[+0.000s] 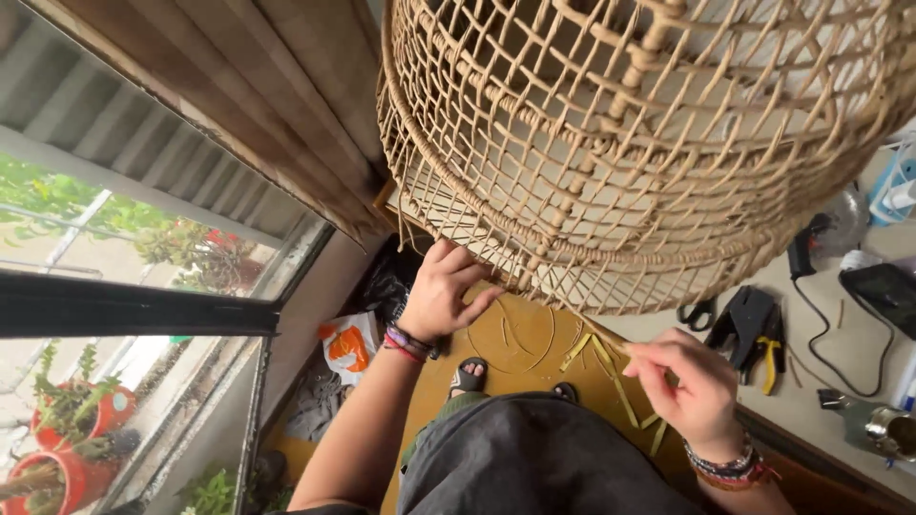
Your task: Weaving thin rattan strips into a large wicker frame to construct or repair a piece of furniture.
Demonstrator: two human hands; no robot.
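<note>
Dark grey shorts (pixel 534 458) over my lap filled the bottom of the view as I worked on a large openwork rattan basket frame (pixel 630 143) hanging tilted above my knees, beside the window (pixel 143 315). With my left hand (pixel 441 291) I steadied the frame's bound lower rim (pixel 477 205), fingers curled against the weave from below. At my right hand (pixel 692 381), just under the rim's near edge, the fingers were pinched together on the end of a thin cane strip (pixel 611 358), one of several pale strips trailing down toward the floor (pixel 520 339). Beaded bracelets (pixel 412 343) ringed both wrists.

Judging by the grip, the step in hand was threading or binding a strand at the rim; the next move appeared to call for guiding the strip's tip through a gap in the lattice while the left hand kept the frame from swinging.

On the bench (pixel 840 381) to my right lay yellow-handled pliers (pixel 768 348), black scissors (pixel 701 313), a black cord (pixel 821 324) and a small metal tin (pixel 892 429). An orange-and-white bag (pixel 348 345) sat on the floor, and red potted plants (pixel 72 439) stood outside the glass.
</note>
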